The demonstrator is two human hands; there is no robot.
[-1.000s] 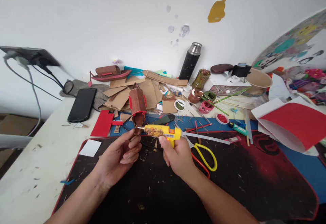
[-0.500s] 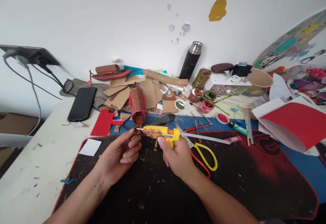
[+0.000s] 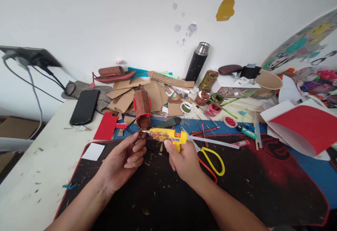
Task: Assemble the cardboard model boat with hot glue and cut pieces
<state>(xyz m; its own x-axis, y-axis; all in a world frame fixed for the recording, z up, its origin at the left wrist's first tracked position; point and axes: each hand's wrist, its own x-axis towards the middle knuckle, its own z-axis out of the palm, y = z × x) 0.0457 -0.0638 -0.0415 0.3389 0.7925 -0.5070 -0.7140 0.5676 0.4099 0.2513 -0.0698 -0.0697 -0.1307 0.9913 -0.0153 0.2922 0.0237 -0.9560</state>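
My right hand [image 3: 184,159] is wrapped round the handle of a yellow glue gun [image 3: 164,135], its metal nozzle pointing left. A clear glue stick [image 3: 213,142] sticks out of the gun's back. Between the curled fingers of my left hand [image 3: 126,157] is the near end of a brown model boat [image 3: 143,121], which the nozzle tip is beside; whether they touch I cannot tell. A brown curved cover [image 3: 142,103] with red trim on its sides stands over the boat's middle.
Yellow-and-red-handled scissors [image 3: 214,161] lie right of my right hand on a black mat [image 3: 158,196]. Behind are cardboard scraps [image 3: 123,99], a red boat [image 3: 116,77], open paint jars [image 3: 213,109] and a black flask [image 3: 197,62]. A phone [image 3: 84,107] and red card [image 3: 105,126] lie left.
The glue gun and my right hand have shifted very slightly to the right. My left hand and the boat look almost unmoved.
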